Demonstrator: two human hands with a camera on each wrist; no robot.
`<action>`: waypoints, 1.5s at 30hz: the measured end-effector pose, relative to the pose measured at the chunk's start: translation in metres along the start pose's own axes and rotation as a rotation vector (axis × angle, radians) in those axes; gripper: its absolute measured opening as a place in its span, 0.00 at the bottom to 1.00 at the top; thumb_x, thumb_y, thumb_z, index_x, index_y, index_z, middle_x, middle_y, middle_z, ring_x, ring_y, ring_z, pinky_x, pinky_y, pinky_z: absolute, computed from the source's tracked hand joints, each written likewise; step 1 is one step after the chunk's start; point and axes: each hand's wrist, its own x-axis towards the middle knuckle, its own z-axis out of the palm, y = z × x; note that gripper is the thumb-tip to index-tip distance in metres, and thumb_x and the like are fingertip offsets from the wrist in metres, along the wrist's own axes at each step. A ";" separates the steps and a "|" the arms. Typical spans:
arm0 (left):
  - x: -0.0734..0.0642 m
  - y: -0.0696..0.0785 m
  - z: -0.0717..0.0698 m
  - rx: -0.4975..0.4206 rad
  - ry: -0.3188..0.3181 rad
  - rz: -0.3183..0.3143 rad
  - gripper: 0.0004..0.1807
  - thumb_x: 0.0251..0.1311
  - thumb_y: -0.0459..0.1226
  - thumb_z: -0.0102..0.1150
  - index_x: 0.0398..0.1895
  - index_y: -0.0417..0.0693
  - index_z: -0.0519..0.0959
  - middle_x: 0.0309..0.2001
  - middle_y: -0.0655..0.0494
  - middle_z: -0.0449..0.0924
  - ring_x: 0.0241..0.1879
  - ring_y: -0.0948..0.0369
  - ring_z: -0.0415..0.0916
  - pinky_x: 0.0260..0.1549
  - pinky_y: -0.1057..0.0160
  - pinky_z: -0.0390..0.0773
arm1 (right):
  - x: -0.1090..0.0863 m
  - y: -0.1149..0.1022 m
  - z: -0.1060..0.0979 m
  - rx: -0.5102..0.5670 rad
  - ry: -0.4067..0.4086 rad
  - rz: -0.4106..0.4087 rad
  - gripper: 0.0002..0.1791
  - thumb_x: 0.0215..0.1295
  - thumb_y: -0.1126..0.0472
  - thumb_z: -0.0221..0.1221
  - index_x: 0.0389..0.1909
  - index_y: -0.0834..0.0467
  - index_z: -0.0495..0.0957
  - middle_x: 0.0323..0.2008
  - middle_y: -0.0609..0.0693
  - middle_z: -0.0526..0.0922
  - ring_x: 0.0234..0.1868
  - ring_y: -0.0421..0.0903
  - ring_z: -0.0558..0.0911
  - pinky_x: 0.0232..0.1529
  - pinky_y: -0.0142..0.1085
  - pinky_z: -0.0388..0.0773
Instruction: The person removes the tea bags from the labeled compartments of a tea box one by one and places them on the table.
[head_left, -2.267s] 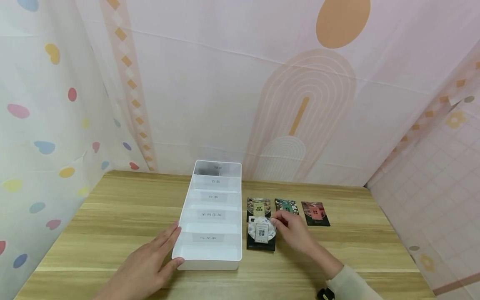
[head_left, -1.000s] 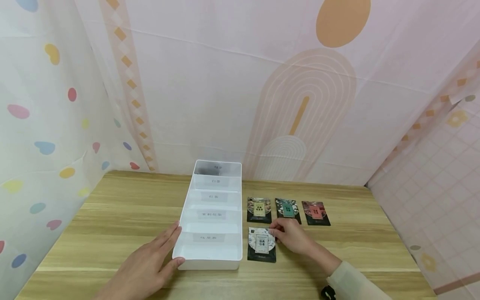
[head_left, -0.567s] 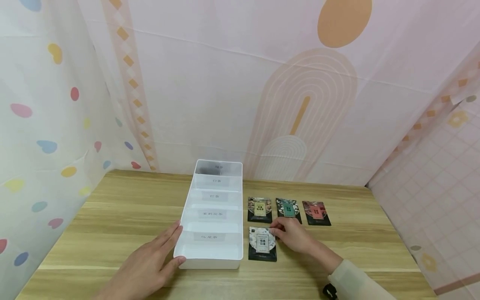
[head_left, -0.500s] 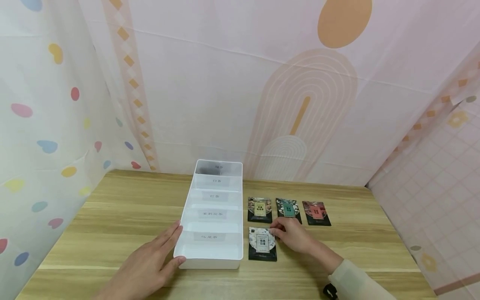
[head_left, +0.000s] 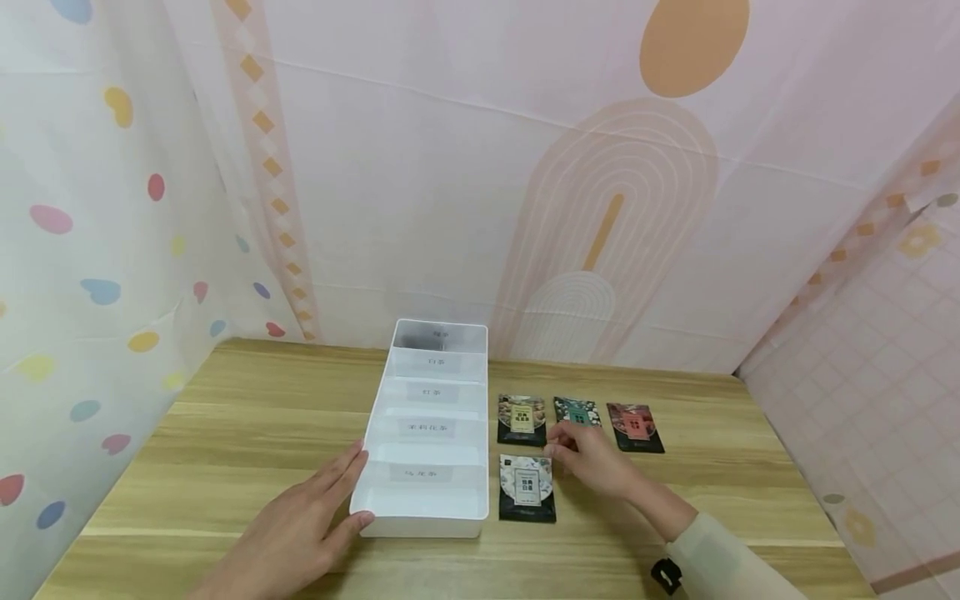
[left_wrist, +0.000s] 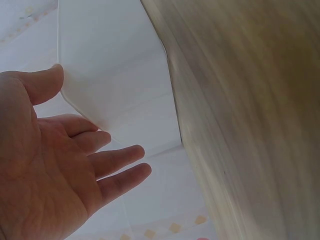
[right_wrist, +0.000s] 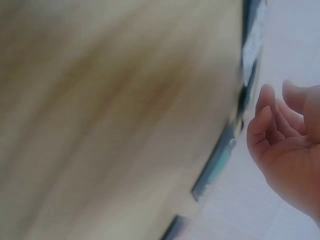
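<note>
A long white compartment box (head_left: 422,527) stands on the table, its several sections labelled with printed strips. My left hand (head_left: 296,525) rests against its near left corner, thumb at the front edge and fingers loosely extended along the side. Right of the box lies a black tea sachet with a white floral label (head_left: 527,492). Just above its upper right corner hovers my right hand (head_left: 596,462), fingers loosely bent, thumb apart, nothing held. It partly covers the tea sachet with a green label (head_left: 576,409). Beside that lie one with a yellow label (head_left: 522,419) and one with a red label (head_left: 635,427).
Everything is on a wood-grain table (head_left: 675,546). A printed curtain (head_left: 420,208) hangs right behind the box, with more fabric on both sides. A small black object (head_left: 666,575) shows beside the right sleeve (head_left: 720,558).
The white-label sachet was drawn toward the near edge and laid flat below the yellow-label one. My right fingers have since let go and lifted slightly away. The left hand stays at the box.
</note>
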 end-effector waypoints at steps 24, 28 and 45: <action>0.002 0.003 -0.001 -0.008 -0.019 -0.003 0.39 0.72 0.51 0.63 0.75 0.34 0.68 0.76 0.43 0.67 0.69 0.46 0.74 0.59 0.46 0.80 | 0.042 -0.038 -0.014 0.080 0.177 -0.020 0.15 0.80 0.59 0.58 0.59 0.62 0.81 0.39 0.56 0.84 0.34 0.46 0.81 0.28 0.36 0.79; 0.004 0.004 -0.001 -0.015 -0.026 -0.009 0.38 0.73 0.51 0.63 0.75 0.34 0.68 0.77 0.43 0.66 0.69 0.46 0.74 0.59 0.45 0.80 | 0.052 -0.042 -0.013 0.098 0.204 -0.030 0.14 0.80 0.58 0.59 0.58 0.60 0.82 0.39 0.56 0.84 0.30 0.48 0.81 0.25 0.36 0.78; 0.000 0.001 -0.002 0.005 -0.013 -0.019 0.39 0.70 0.50 0.66 0.75 0.35 0.69 0.75 0.44 0.69 0.68 0.47 0.74 0.58 0.46 0.81 | 0.107 -0.066 -0.011 0.052 0.263 -0.104 0.10 0.79 0.59 0.60 0.52 0.59 0.82 0.42 0.49 0.83 0.42 0.47 0.80 0.39 0.41 0.81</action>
